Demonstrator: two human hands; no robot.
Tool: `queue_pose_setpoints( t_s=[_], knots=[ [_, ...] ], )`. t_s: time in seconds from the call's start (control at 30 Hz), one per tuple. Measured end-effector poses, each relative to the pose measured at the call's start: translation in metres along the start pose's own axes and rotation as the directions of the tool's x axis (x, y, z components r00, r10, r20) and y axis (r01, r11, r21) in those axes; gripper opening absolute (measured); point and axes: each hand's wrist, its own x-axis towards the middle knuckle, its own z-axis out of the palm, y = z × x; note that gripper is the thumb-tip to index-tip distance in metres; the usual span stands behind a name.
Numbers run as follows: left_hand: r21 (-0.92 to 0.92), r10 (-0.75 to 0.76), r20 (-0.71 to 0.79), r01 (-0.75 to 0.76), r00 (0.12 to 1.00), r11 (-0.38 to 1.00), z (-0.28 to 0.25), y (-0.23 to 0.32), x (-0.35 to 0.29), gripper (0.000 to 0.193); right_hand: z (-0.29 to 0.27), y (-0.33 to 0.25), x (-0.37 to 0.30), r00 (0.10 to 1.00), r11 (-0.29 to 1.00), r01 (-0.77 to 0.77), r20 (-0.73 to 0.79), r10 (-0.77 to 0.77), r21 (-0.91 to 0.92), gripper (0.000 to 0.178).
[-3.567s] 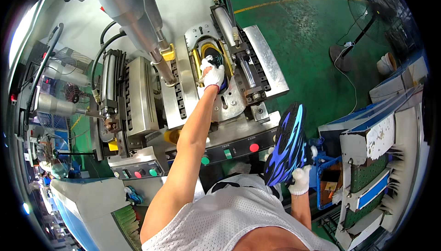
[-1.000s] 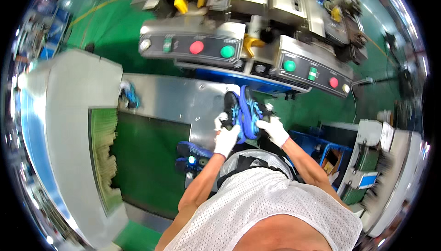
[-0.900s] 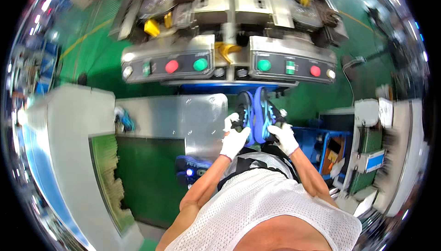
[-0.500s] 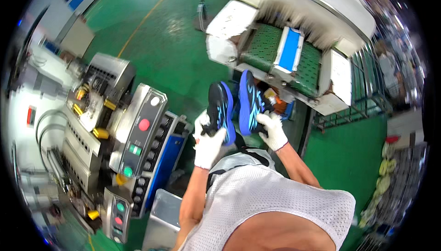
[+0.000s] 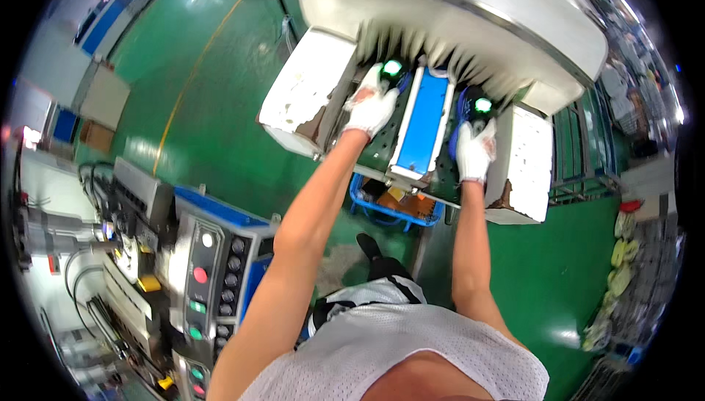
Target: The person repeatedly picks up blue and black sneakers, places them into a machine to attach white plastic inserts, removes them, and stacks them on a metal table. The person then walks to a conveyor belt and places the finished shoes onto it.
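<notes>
Two black shoes with blue-purple soles are on the dark green perforated belts of a machine, one in each lane. Their far ends reach the hanging strips at its opening. My left hand (image 5: pixel 371 111), in a white glove, is closed on the near end of the left shoe (image 5: pixel 397 81). At the right shoe (image 5: pixel 468 100), my gloved right hand (image 5: pixel 475 153) has its thumb and fingers around the near end. A bright green spot of light falls on each shoe. Both arms are stretched forward, and the gloves hide the shoes' near parts.
A blue strip in a white frame (image 5: pixel 426 125) divides the two lanes. White worn side blocks (image 5: pixel 308 89) flank the belts. Below stands a blue basket (image 5: pixel 396 214) with things in it. A control panel with buttons (image 5: pixel 209 276) is at the lower left, and a rack (image 5: pixel 584 155) at the right.
Both hands have moved forward from in front of my body, carrying the shoes onto the belts. The shoes are now farther apart, either side of the blue strip.
</notes>
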Motion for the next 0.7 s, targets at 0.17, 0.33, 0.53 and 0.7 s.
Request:
queue_pose_setpoints(
  t_s=[0.17, 0.33, 0.53, 0.7],
  knots=[
    [0.135, 0.142, -0.222, -0.113, 0.965, 0.984, 0.002, -0.025, -0.029, 0.065, -0.005, -0.051, 0.041, 0.996, 0.996, 0.081, 0.017, -0.082, 0.021, 0.063],
    [-0.094, -0.012, -0.067, 0.006, 0.998, 0.996, -0.059, -0.086, -0.249, 0.045, -0.017, -0.133, -0.092, 0.870, 0.541, 0.268, 0.041, -0.491, 0.797, 0.044],
    [0.027, -0.783, -0.500, 0.910, 0.370, 0.413, -0.160, -0.182, -0.633, 0.036, 0.088, -0.143, -0.296, -0.378, 0.693, 0.161, 0.692, -0.614, 0.703, 0.052],
    [-0.716, -0.339, -0.622, 0.688, -0.706, -0.117, -0.112, -0.162, -0.997, 0.034, 0.041, -0.171, -0.453, -0.749, 0.491, 0.338, 0.545, -0.375, 0.803, 0.052]
  ],
)
